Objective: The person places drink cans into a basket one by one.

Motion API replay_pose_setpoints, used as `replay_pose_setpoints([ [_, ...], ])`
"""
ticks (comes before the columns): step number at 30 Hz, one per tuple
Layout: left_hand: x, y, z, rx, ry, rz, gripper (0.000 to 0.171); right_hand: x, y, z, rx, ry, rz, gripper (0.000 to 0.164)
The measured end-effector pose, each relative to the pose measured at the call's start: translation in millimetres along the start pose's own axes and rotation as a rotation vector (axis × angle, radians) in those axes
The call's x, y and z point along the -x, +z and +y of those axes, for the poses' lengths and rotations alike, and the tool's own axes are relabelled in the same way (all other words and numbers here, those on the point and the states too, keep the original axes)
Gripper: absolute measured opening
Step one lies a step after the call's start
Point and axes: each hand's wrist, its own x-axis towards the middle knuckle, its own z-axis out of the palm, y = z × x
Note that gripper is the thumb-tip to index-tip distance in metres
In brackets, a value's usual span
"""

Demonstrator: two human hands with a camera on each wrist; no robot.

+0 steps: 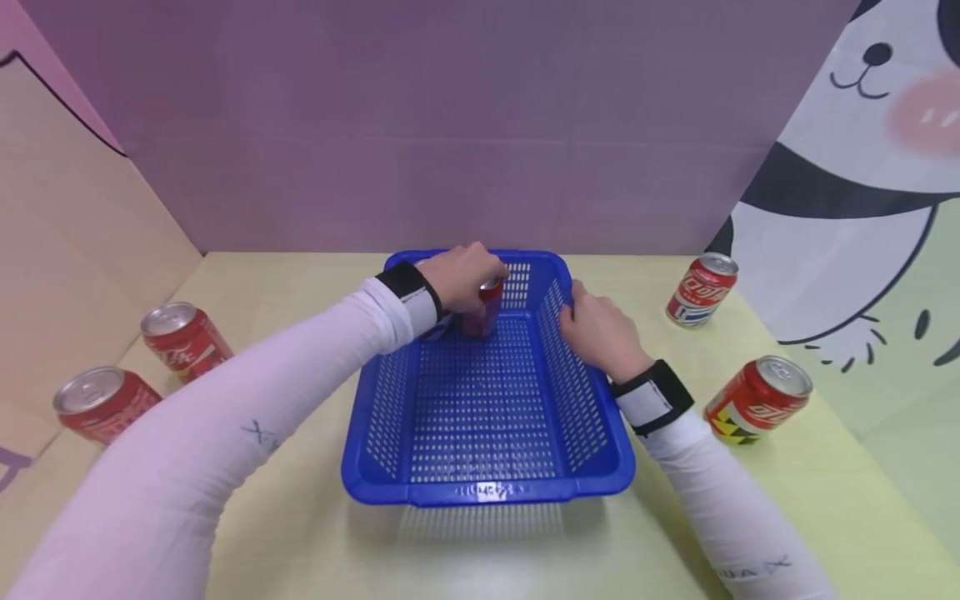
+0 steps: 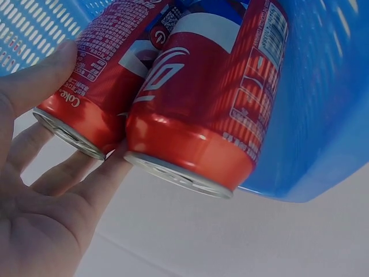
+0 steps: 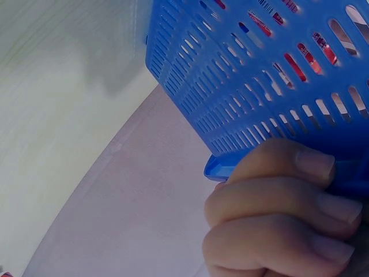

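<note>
A blue plastic basket [image 1: 487, 492] with slotted walls sits in the middle of the table. My left hand [image 1: 465, 273] reaches into its back left corner. Two red Coke cans stand there side by side; one can [image 1: 482, 321] shows below my fingers, while my wrist mostly covers the other. In the left wrist view, thumb and fingers hold the left-hand can [image 2: 106, 69], and a fingertip touches the neighbouring can [image 2: 196, 115]. My right hand [image 1: 603, 333] grips the basket's right rim, its fingers [image 3: 271, 202] curled over the outside.
Two red cans stand left on the table, a rear can [image 1: 183, 342] and a nearer can [image 1: 105, 404], partly behind my left sleeve. On the right are a far can [image 1: 702, 290] and a nearer can [image 1: 757, 400]. A purple wall [image 1: 450, 167] rises behind the basket.
</note>
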Motion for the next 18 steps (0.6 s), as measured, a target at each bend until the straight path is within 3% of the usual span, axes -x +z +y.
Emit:
replay_pose_setpoints([
  [12,3.7,-3.9,-3.3,-0.081,0.068,0.073,0.041,1,-1,1,-0.010,-0.004,0.007,0.054],
  [15,15.5,-13.7,-4.9,-0.039,0.022,0.112,0.051,1,-1,0,-0.012,-0.007,0.005,0.053],
  [18,38.3,-24.5,-10.8,0.047,-0.081,0.215,0.061,1,-2,-1,-0.009,-0.010,0.006,0.053],
])
